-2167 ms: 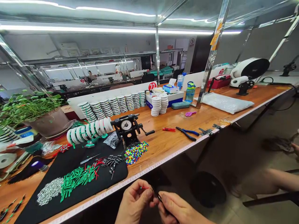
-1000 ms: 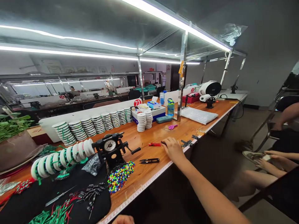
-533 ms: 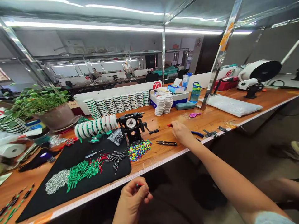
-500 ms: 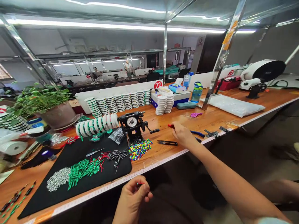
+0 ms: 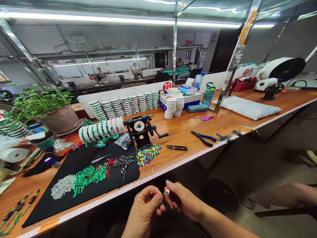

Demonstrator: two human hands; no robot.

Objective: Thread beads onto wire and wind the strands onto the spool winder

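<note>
Right hand (image 5: 188, 202): back before table's (image 5: 180, 127) front edge, fingers closed round red object (image 5: 168, 190)
Left hand (image 5: 146, 205): beside it, fingers pinching green-tipped piece (image 5: 151, 193)

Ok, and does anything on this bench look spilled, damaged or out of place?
Nothing looks clearly spilled. The multicoloured beads sit loose on bare wood beside the black mat, with no tray around them, though the heap looks compact. The orange tape on the metal post looks ragged.
</note>
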